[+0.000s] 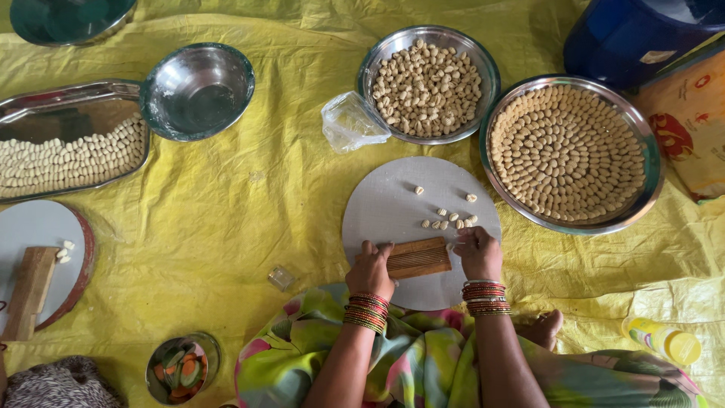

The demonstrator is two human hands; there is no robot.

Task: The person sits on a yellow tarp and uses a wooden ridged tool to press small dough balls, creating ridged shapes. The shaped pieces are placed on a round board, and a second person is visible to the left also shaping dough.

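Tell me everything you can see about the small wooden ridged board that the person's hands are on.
The ridged board is a small brown rectangle that looks like wood, with fine parallel grooves running along its length. It lies flat, slightly tilted, on the near part of the round grey board. The left hand touches its left end and the right hand is at its right end. Small shaped dough pieces lie just beyond it.

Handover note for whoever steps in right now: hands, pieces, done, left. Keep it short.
Left hand steadies the ridged wooden block on the round grey board. Right hand rests at the block's right end, fingers near the loose dough pieces.
Done: round steel tray filled in rings; bowl and a rectangular tray hold more.
Left: about a dozen pieces lie on the board.
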